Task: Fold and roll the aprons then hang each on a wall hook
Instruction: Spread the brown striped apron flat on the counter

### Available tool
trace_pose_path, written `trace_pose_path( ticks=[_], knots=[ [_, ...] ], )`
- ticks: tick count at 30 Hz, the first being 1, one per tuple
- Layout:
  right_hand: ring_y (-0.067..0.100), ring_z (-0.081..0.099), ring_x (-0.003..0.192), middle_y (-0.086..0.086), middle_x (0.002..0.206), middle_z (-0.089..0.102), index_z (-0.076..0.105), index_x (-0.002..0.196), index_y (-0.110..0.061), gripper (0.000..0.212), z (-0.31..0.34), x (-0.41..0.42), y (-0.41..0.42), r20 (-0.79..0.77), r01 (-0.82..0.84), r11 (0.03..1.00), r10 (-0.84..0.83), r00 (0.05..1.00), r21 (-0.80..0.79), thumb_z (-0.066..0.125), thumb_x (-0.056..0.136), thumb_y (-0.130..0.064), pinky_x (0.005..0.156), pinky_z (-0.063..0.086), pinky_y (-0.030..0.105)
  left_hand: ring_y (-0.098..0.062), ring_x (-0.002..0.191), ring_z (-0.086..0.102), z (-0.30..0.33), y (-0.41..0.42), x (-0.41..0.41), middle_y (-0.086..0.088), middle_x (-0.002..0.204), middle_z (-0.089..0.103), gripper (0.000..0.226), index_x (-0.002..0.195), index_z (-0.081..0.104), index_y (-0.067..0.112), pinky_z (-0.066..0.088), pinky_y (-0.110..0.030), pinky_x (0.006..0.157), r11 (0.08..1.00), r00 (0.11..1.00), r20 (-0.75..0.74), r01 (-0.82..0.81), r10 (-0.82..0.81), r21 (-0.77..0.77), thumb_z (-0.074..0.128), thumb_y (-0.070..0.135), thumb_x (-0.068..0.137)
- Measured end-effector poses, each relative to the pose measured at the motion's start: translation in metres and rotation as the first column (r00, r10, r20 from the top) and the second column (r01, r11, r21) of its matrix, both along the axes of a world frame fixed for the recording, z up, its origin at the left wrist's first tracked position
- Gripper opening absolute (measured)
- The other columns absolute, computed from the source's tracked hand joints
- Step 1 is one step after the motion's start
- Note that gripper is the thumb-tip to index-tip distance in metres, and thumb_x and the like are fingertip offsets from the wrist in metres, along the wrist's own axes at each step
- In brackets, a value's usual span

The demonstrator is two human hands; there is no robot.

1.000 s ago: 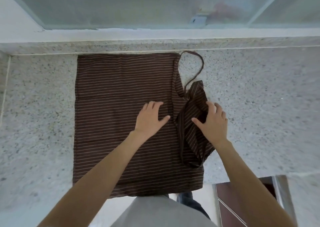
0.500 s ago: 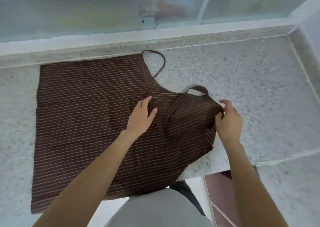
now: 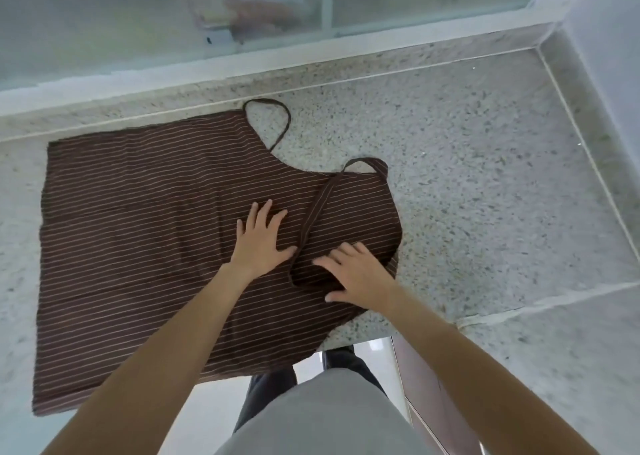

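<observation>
Apron [image 3: 138, 232]: brown with thin pale stripes, lying spread flat on the speckled stone counter [image 3: 467, 184], its near edge hanging just over the counter's front. It is lying under both of your palms and stretching well out to the left of your fingers.

Left hand [image 3: 259, 246]: you are resting it flat on the cloth, fingers straight and spread, gripping nothing. The apron's bib is lying just to the right of these fingertips.

Right hand [image 3: 356, 274]: you are laying it flat on the bib's lower part, fingers straight and splayed toward the left, holding nothing.

Neck strap [image 3: 318, 208]: running from the bib's top edge down between your two hands, passing just beside your left thumb and looping under your right fingers.

Tie strap [image 3: 277, 122]: curling on the counter well beyond your fingertips, at the apron's far edge.
</observation>
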State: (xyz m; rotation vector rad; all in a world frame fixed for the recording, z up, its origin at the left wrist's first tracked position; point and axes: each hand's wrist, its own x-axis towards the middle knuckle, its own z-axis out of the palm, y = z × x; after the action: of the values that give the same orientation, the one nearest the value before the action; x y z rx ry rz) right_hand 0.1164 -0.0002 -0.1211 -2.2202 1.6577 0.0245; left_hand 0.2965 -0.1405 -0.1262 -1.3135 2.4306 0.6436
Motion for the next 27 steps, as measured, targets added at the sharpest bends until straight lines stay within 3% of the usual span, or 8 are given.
trace_pose_path(
  ticks=[5,9,12,14,17,21,24,27],
  knots=[
    [0.022,0.058,0.096,0.003,0.100,0.065,0.065,0.104,-0.016,0.016,0.004,-0.016,-0.003,0.324,0.305,0.952,-0.294,0.899,0.017,0.057,0.091,-0.018,0.087,0.044,0.036,-0.021,0.119,0.045,0.009,0.021,-0.024,0.000,0.128,0.051,0.056,0.128,0.048,0.022,0.042,-0.040,0.097,0.995,0.993,-0.116,-0.044,0.033,-0.092,0.040,0.061,0.089],
    [0.010,0.060,0.081,-0.010,0.086,0.063,0.064,0.093,-0.016,0.008,0.028,-0.064,0.017,0.635,0.863,0.493,-0.704,0.317,0.115,0.059,0.089,-0.011,0.075,0.044,0.011,-0.014,0.099,0.061,0.026,0.038,-0.056,0.011,0.109,0.063,0.064,0.132,0.039,0.027,0.050,-0.035,0.085,0.918,0.910,-0.243,-0.257,0.335,0.302,0.034,0.069,0.084],
    [0.022,0.063,0.087,-0.011,0.081,0.061,0.058,0.082,-0.029,0.008,0.021,-0.116,0.044,0.673,0.940,0.037,-0.708,-0.216,0.340,0.062,0.081,-0.021,0.083,0.053,0.034,-0.002,0.108,0.057,0.035,0.050,-0.086,0.012,0.117,0.062,0.046,0.128,0.048,0.029,0.043,-0.022,0.095,0.831,0.662,-0.548,-0.221,0.512,0.510,0.039,0.054,0.090],
    [0.029,0.062,0.096,-0.003,0.091,0.063,0.058,0.088,-0.028,0.014,0.015,-0.138,0.066,0.610,0.896,-0.123,-0.692,-0.386,0.427,0.064,0.077,-0.022,0.089,0.050,0.046,0.002,0.111,0.053,0.033,0.060,-0.100,0.010,0.121,0.060,0.033,0.127,0.051,0.024,0.039,-0.017,0.099,0.894,0.627,-0.649,-0.196,0.430,0.403,0.046,0.035,0.096],
    [0.033,0.051,0.110,0.015,0.120,0.051,0.050,0.120,-0.008,0.041,0.014,-0.146,0.100,0.483,0.958,-0.110,-0.844,-0.231,0.266,0.065,0.082,-0.010,0.094,0.044,0.045,-0.015,0.128,0.041,0.014,0.070,-0.112,0.001,0.136,0.048,0.044,0.134,0.044,0.021,0.031,-0.032,0.110,0.980,0.809,-0.553,-0.152,0.198,0.128,0.055,0.029,0.093],
    [0.039,0.046,0.111,0.022,0.125,0.049,0.058,0.118,-0.007,0.038,0.013,-0.147,0.096,0.403,0.946,0.286,-0.856,0.323,-0.152,0.062,0.080,-0.003,0.093,0.039,0.040,-0.023,0.144,0.002,-0.002,0.070,-0.125,-0.003,0.157,0.009,0.088,0.149,0.012,0.026,0.004,-0.047,0.115,1.000,0.990,-0.139,0.000,0.000,0.000,0.053,0.063,0.081],
    [0.042,0.041,0.124,0.018,0.138,0.045,0.066,0.106,-0.014,0.027,0.012,-0.152,0.063,0.297,0.798,0.578,-0.742,0.601,-0.171,0.059,0.080,-0.010,0.094,0.039,0.048,-0.026,0.143,-0.005,-0.005,0.070,-0.128,-0.003,0.157,-0.003,0.097,0.148,0.006,0.031,0.003,-0.053,0.115,0.998,0.998,-0.016,0.062,-0.062,0.001,0.057,0.068,0.075],
    [0.027,0.015,0.144,0.003,0.154,0.025,0.059,0.121,-0.020,0.032,0.004,-0.163,0.035,0.143,0.699,0.714,-0.687,0.712,-0.052,0.055,0.090,-0.016,0.110,0.021,0.050,-0.027,0.143,-0.005,-0.006,0.070,-0.128,-0.003,0.157,-0.003,0.098,0.148,0.008,0.032,0.008,-0.053,0.115,0.997,0.997,0.008,0.079,-0.079,-0.021,0.059,0.069,0.073]
  ],
)
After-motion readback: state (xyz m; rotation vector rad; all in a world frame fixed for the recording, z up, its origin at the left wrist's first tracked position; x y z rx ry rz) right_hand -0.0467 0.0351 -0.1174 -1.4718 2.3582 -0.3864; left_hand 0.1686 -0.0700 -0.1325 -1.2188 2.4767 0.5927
